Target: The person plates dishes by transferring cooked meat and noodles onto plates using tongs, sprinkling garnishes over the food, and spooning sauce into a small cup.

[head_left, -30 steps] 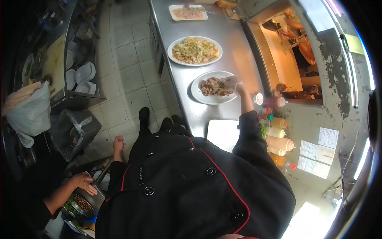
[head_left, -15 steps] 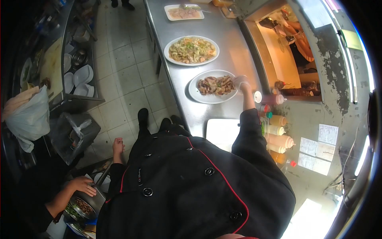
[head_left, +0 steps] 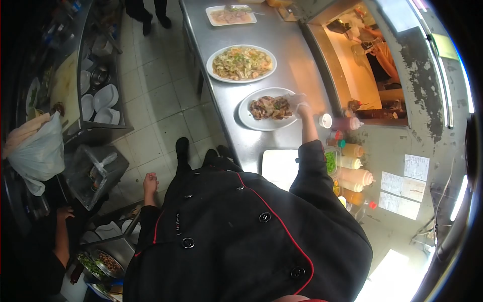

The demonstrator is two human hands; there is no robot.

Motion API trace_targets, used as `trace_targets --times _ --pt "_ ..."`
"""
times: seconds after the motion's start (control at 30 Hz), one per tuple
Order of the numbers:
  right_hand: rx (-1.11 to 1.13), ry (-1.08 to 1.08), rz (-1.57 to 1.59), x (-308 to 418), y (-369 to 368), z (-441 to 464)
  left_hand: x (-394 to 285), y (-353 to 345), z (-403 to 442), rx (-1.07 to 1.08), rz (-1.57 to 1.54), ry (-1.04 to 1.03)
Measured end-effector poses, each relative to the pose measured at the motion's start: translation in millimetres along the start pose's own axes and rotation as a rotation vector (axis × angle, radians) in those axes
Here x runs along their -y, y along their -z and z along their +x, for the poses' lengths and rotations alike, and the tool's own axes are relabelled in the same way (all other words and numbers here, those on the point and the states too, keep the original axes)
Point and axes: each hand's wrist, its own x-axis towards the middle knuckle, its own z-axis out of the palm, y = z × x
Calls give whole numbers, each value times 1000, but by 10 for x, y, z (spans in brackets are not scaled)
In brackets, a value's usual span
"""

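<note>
My right hand (head_left: 301,104), in a thin translucent glove, reaches over the right side of an oval white plate (head_left: 245,119). Its fingers are stretched out onto the sliced browned meat (head_left: 269,107). Beyond that plate is a second oval plate (head_left: 210,71) of noodles with vegetables (head_left: 241,63). Near my right forearm lies a white board (head_left: 278,166) beside a clear tub of chopped greens (head_left: 330,162). My left hand (head_left: 150,182) hangs by my side, bare, with its fingers curled in and nothing showing in them.
Sauce bottles (head_left: 356,176) line the wall side of the steel counter (head_left: 297,45). A rectangular dish (head_left: 230,16) sits at the far end. At left are a bin (head_left: 95,173), stacked white dishes (head_left: 106,98) and a co-worker's arm (head_left: 62,236). Another person's legs (head_left: 147,12) stand in the aisle.
My right hand has moved from the plate's edge back over the meat. The co-worker's hand has left the metal containers at lower left. The person in the aisle has come nearer.
</note>
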Motion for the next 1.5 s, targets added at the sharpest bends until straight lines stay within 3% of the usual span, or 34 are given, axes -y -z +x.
trace_targets --times 0.13,0.23,0.43,0.73,0.83,0.93,1.33,1.5 --pt "79 -271 182 -59 121 55 53 8 35 -9 5 15" --pt "74 -450 637 -69 227 -34 89 10 38 1 11 41" --pt "4 -297 573 95 383 -226 60 -15 9 17 6 22" --pt "-227 -468 376 367 647 -377 -43 -12 22 5 29 -7" --pt "-122 -455 932 -2 169 -176 -59 -7 14 0 31 29" --pt "-172 -330 894 -70 141 -206 42 -3 69 12 23 36" --pt "-205 -490 478 241 462 -345 184 -74 175 23 1 -75" --pt "-211 -421 430 239 622 -515 201 -126 230 40 -34 -99"
